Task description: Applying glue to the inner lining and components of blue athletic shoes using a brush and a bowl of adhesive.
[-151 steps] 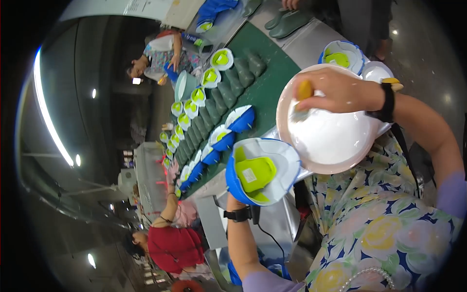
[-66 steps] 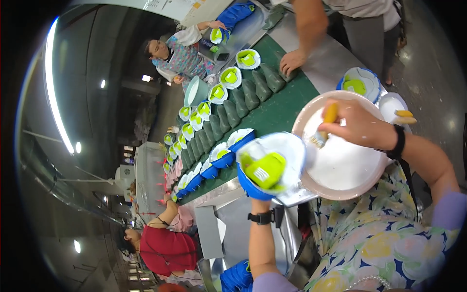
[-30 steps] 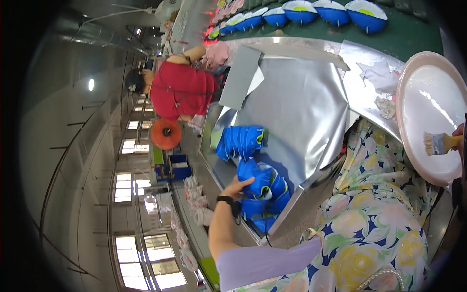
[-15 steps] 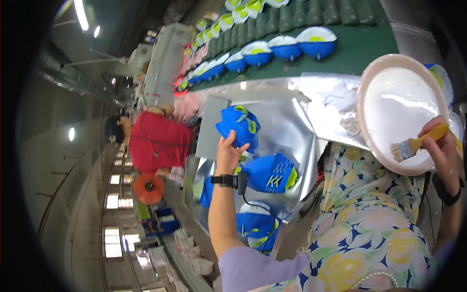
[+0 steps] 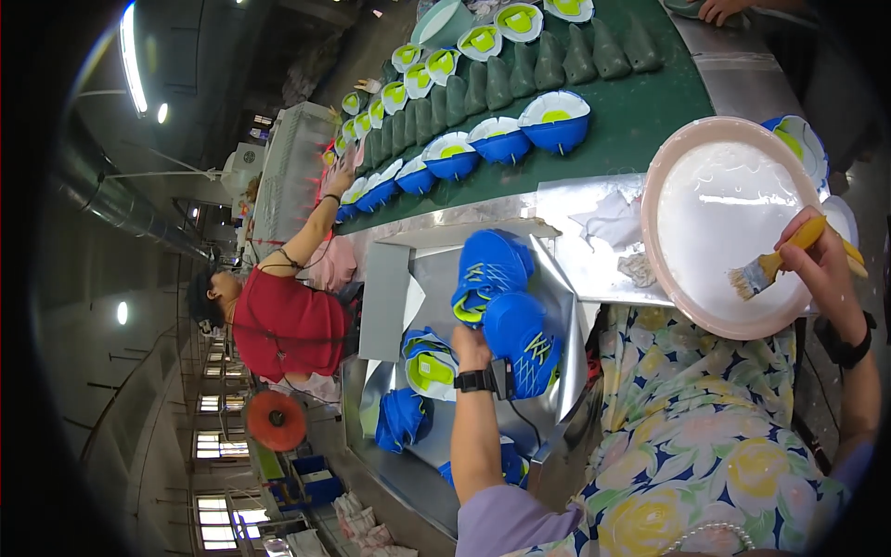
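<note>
My right hand [image 5: 824,271] is closed around the yellow handle of a paintbrush [image 5: 759,274], its pale bristles over a pink basin [image 5: 653,200] of white liquid. My left hand [image 5: 471,347] reaches into a metal-lined bin [image 5: 580,348]. It is closed at the collar edge of a blue shoe upper [image 5: 494,269] with yellow-green trim; its fingertips are hidden. A second blue upper [image 5: 522,339] overlaps that one, right beside the hand. Left of my wrist lies another upper [image 5: 430,369] with its white and green inside showing, and a crumpled blue one [image 5: 402,420] lies below it.
Beyond the bin, a green table [image 5: 613,125] carries rows of blue-and-white uppers [image 5: 555,123] and dark foot forms [image 5: 549,65]. A co-worker in red [image 5: 292,320] reaches to its far left end. White cloth [image 5: 608,221] lies beside the basin; another person's hand [image 5: 722,9] shows at top right.
My left hand has moved down and right within the bin, and its fingers have gone behind the blue uppers. The co-worker's arm now reaches over the table. My right hand still holds the brush over the basin.
</note>
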{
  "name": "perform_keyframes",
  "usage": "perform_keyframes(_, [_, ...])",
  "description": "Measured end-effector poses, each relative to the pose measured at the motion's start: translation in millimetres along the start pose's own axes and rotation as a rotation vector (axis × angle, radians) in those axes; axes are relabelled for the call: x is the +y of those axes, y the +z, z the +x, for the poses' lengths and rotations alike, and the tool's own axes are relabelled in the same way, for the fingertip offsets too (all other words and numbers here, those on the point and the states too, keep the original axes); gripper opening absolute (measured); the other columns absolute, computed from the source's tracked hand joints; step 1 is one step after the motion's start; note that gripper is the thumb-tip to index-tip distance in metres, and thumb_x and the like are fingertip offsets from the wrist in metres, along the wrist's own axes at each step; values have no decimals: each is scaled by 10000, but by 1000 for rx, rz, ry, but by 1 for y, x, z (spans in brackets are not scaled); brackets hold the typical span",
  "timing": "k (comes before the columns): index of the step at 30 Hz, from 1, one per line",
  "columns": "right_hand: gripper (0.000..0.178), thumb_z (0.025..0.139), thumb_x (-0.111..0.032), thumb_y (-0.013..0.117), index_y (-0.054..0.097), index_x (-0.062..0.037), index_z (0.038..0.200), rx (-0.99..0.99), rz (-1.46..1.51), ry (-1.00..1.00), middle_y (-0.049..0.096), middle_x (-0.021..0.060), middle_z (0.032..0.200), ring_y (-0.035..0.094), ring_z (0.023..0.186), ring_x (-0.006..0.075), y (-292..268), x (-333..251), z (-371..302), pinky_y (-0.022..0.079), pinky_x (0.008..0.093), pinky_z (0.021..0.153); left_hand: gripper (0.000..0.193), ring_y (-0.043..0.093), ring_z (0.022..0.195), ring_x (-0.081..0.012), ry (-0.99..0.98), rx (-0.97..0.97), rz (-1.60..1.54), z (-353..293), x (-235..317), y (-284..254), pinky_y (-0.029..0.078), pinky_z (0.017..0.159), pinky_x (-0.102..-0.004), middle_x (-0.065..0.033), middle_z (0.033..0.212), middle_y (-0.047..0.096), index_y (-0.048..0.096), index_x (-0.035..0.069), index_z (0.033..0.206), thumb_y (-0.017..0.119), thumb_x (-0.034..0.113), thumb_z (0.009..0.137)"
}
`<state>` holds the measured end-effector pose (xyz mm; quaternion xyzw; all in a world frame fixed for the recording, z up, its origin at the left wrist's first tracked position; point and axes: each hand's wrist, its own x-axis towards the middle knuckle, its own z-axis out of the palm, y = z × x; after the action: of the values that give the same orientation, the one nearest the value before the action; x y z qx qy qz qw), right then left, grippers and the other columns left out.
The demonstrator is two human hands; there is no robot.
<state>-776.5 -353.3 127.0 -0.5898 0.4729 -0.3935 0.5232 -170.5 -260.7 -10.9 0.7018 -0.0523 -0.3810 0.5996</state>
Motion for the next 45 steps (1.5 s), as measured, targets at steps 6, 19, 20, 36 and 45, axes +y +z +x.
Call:
perform_keyframes(6, [196,928,-153,666,554,-36,1038,103,-37,37,593,18,861,574,754,75,7,6,24,481,222,682,651,562,1209,-283,718,-613,940,-34,52,9,428,1070,-380,-150,1286,597,580,72,1335,415,-151,745])
perform_keyframes(19, [177,947,-150,658,578,-11,1024,37,-155,21,602,31,872,591,783,80,15,17,47,483,215,657,659,453,1293,-420,1233,-407,1387,-109,88,-13,397,1065,-456,-230,1382,491,538,98,1341,524,-92,710])
perform_keyframes(20, [172,950,-144,651,588,0,1019,67,-151,73,619,39,883,600,783,89,15,17,49,486,225,663,629,449,1300,-413,1246,-542,1508,-121,81,-19,385,1071,-478,-225,1399,477,569,109,1313,543,-79,713])
perform_keyframes(36, [209,887,-179,706,580,-33,970,-262,-492,-276,656,160,876,649,810,352,46,-5,47,500,383,733,529,626,1111,-269,1076,-81,574,-121,141,-32,552,918,-405,-159,1340,575,452,64,1409,646,130,921])
perform_keyframes(45, [214,868,-170,693,557,-20,937,-198,-663,-341,638,184,846,636,822,373,16,-11,61,485,428,744,541,611,1158,-269,149,-1018,38,-113,117,116,523,983,-422,-95,1374,557,449,61,1434,570,358,998])
